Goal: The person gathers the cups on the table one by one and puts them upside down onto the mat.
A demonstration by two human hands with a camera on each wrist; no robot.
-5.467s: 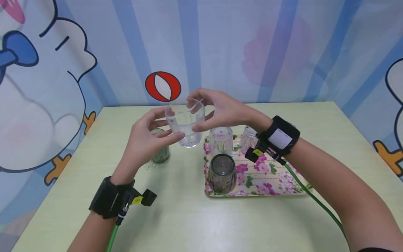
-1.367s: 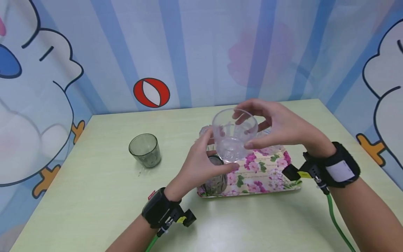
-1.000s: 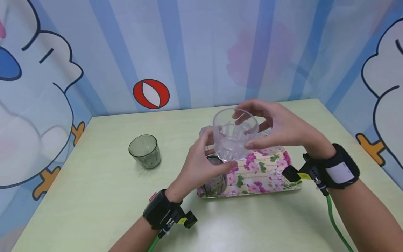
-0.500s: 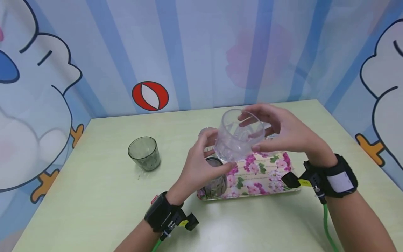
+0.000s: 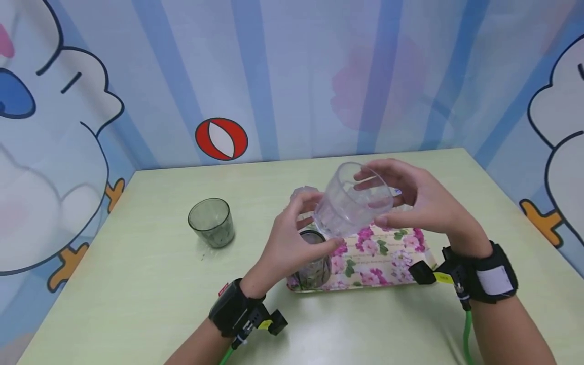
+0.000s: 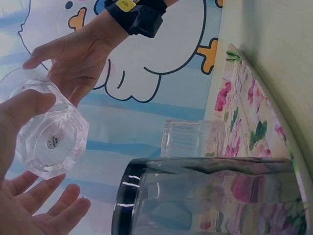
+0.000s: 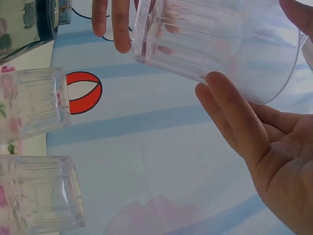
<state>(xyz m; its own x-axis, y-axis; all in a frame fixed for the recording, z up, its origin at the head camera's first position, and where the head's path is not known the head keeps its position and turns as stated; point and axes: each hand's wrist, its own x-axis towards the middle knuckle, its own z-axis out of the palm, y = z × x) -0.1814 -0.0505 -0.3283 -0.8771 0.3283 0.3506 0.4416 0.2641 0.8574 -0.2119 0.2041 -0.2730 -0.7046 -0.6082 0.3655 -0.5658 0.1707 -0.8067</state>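
Observation:
Both hands hold a clear drinking glass (image 5: 353, 203) in the air above the flowered tray (image 5: 390, 266). It is tilted, its mouth toward the right and its base toward the left. My left hand (image 5: 292, 241) grips it low, thumb and fingers on either side of the base; a small round label (image 6: 53, 142) shows on that base in the left wrist view. With thumb and fingers, my right hand (image 5: 424, 203) holds the glass near its rim. Below the left hand, a dark glass (image 5: 315, 271) stands upside down on the tray's near left corner, partly hidden.
A green-tinted glass (image 5: 211, 223) stands upright on the table (image 5: 150, 284), left of the tray, with small drops beside it. In the right wrist view, two clear glasses (image 7: 34, 105) stand upside down on the tray. A printed cloth wall (image 5: 310, 76) rises behind the table.
The clear glass has moved from over the table's left part to above the tray with both hands. During the last second it has tipped toward the right, and the right hand has lowered slightly.

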